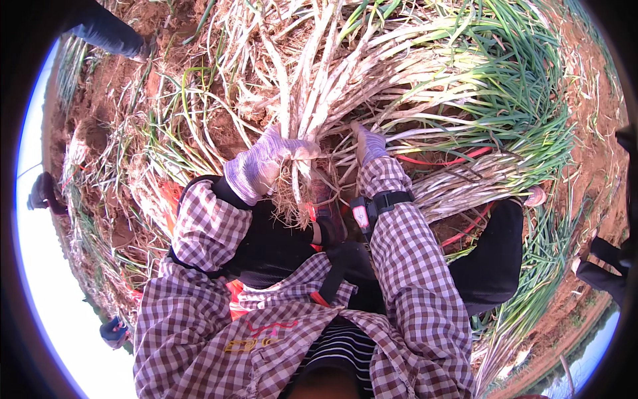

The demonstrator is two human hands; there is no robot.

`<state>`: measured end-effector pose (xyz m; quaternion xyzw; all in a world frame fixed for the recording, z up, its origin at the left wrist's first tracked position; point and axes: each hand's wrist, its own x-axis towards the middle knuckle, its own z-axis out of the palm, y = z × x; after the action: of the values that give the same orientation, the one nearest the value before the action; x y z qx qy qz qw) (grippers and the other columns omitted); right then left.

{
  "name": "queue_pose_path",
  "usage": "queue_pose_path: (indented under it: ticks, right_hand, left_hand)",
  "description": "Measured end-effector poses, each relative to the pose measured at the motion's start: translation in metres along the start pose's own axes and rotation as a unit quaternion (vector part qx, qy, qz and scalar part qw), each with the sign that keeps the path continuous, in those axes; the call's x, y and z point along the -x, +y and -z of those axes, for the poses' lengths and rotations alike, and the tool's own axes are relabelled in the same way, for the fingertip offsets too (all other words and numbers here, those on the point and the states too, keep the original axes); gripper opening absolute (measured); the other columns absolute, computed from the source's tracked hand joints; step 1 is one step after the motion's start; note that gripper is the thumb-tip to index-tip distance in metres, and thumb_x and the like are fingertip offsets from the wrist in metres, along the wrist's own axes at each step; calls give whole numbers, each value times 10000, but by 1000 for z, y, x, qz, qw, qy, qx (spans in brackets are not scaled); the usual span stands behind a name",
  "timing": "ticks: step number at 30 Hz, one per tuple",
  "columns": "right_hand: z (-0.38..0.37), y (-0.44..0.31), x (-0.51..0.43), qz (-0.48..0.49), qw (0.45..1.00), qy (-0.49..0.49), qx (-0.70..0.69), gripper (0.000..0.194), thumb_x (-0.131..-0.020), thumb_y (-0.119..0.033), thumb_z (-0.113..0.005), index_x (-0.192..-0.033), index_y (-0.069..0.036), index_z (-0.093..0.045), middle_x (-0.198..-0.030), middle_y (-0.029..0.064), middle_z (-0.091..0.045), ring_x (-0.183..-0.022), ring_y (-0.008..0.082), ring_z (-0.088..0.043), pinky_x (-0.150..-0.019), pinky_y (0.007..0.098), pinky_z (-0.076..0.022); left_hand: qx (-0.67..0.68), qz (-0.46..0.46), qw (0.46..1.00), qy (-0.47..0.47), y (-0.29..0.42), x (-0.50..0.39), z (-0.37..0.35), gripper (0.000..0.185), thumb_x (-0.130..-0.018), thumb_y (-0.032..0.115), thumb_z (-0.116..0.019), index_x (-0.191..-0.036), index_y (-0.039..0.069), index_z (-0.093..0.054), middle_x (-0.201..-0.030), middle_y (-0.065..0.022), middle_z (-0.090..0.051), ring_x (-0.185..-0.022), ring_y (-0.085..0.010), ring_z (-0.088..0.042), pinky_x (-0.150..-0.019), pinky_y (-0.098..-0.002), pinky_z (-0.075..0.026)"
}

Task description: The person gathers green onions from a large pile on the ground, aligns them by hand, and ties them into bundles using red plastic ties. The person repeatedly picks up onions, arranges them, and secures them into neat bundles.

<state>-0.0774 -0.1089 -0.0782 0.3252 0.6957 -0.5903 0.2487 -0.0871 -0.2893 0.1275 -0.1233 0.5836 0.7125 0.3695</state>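
My left hand (271, 159), in a purple striped knit glove, is closed around a few white stalks of green onions (304, 104) just above their roots. The fibrous roots (291, 199) hang below that fist over my lap. My right hand (368, 142), gloved alike, reaches into the edge of a large heap of green onions (423, 75), whose white stalks lie towards me and whose green leaves spread to the right. Its fingers are partly hidden by stalks, so I cannot tell whether it grips any.
A red strap (448, 162) runs beneath the onions on the right, beside a gathered bundle (463, 187). Loose onions and dry leaves lie on reddish soil (109, 90) at the left. One person's leg (107, 35) stands at upper left; another's legs (603, 269) are at the right edge.
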Motion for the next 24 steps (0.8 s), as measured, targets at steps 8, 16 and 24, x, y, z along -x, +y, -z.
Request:
queue_pose_path:
  ticks: [8, 16, 24]
  right_hand:
    - [41, 38, 41, -5, 881, 204, -427, 219, -846, -264, -631, -918, -65, -578, -672, 16, -567, -495, 122, -488, -439, 257, -395]
    - [75, 3, -21, -128, 915, 136, -359, 232, -735, -246, -747, -777, -132, -549, -591, -26, -471, -459, 77, -397, -404, 220, -326]
    - [50, 26, 3, -95, 813, 230, -526, 182, -824, -293, -629, -769, -126, -580, -564, -38, -433, -436, 57, -371, -385, 206, -293]
  left_hand:
    - [-59, -90, 992, -66, 5, 5, -6, 275, -793, 195, -668, -976, -1, -609, -827, -32, -616, -744, -122, -582, -684, -285, -470]
    - [-96, 7, 995, -13, 9, 0, -8, 280, -765, 156, -682, -980, -4, -599, -799, -9, -601, -717, -93, -550, -669, -262, -450]
    - [-213, 6, 976, 47, 9, 0, -22, 432, -707, 14, -690, -1110, -7, -537, -825, -34, -623, -695, -101, -562, -623, -267, -477]
